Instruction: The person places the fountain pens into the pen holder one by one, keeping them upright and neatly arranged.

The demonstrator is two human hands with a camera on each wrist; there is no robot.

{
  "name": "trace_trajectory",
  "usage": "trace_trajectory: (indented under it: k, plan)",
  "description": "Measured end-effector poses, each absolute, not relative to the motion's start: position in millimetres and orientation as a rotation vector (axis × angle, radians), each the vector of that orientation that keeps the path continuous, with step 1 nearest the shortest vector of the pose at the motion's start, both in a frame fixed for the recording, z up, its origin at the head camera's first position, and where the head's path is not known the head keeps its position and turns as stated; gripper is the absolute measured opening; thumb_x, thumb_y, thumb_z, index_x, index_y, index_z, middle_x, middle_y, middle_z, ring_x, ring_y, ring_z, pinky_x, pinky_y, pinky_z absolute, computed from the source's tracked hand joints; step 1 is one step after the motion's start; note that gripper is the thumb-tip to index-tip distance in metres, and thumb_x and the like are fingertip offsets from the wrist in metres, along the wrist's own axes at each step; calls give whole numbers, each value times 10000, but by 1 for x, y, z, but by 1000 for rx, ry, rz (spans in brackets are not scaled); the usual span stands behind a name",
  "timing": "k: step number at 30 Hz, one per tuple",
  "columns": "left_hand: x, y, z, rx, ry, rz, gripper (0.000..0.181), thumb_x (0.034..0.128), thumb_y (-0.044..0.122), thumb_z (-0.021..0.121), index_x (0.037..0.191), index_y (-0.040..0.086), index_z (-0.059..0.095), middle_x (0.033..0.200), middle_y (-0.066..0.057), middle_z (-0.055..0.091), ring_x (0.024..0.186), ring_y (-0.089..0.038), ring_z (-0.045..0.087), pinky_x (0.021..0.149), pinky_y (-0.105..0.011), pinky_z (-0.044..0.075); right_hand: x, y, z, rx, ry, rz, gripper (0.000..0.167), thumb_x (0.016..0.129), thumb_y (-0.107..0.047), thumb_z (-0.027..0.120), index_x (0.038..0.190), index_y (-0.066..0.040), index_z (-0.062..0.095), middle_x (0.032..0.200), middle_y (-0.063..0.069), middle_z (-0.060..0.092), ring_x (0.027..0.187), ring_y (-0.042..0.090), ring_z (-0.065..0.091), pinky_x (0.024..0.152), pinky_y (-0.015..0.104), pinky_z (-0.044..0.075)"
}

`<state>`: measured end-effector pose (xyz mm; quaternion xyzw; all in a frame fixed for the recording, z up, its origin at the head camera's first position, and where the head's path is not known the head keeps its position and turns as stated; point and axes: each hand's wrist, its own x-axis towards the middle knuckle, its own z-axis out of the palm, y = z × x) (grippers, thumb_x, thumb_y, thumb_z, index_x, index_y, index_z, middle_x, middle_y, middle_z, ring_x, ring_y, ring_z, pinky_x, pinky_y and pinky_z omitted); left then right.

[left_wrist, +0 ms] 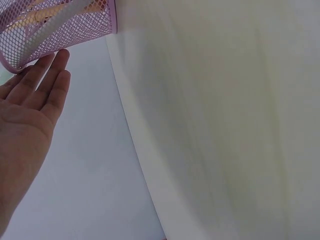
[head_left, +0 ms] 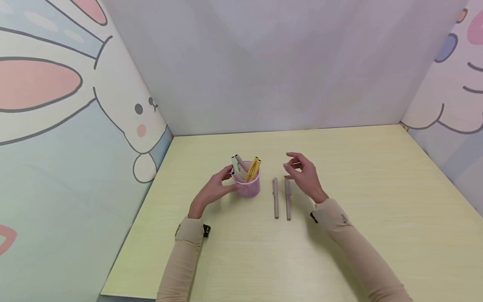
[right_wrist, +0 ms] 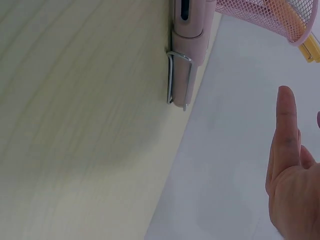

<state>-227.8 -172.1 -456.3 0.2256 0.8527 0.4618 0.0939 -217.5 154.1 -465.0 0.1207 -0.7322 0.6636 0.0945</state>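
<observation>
A pink mesh pen cup (head_left: 249,191) stands on the table, holding two yellow pens (head_left: 253,169), a pale green pen (head_left: 235,164) and pinkish-grey ones. At its left side is my left hand (head_left: 214,189), with the thumb at the front and the fingers towards the back. The left wrist view shows these fingers (left_wrist: 46,82) nearly straight against the mesh; the thumb is out of that view. Two pinkish-grey pens, a left one (head_left: 276,199) and a right one (head_left: 288,201), lie side by side right of the cup. Above their clip ends hovers my right hand (head_left: 305,174), holding nothing.
The pale wood-grain table (head_left: 358,243) meets a plain whitish back wall (head_left: 279,71). Cartoon-printed panels flank it, one on the left (head_left: 68,176) and another on the right (head_left: 445,92).
</observation>
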Motion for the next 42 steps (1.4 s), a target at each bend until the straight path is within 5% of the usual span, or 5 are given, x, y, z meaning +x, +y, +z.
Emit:
trace_trajectory:
  k: [13,42]
  plan:
    - [-228,-172,-456,631,2544,1349,799,953,318,740,1610,97,343,1561,-196,451,1402,-416,454,1125,-600,381,-216,170,-472,226,-2360,1971,482,1014,-76,649,1432,102,490,1041,214,554,993,459,602,749,432,626]
    - [-228,-174,-458,618,2553,1347,818,942,359,742,1611,101,348,1545,-178,474,1397,-407,463,1124,-592,386,-207,184,-478,119,-2629,2043,524,1035,-92,596,1463,150,416,1157,263,533,987,372,662,789,404,624]
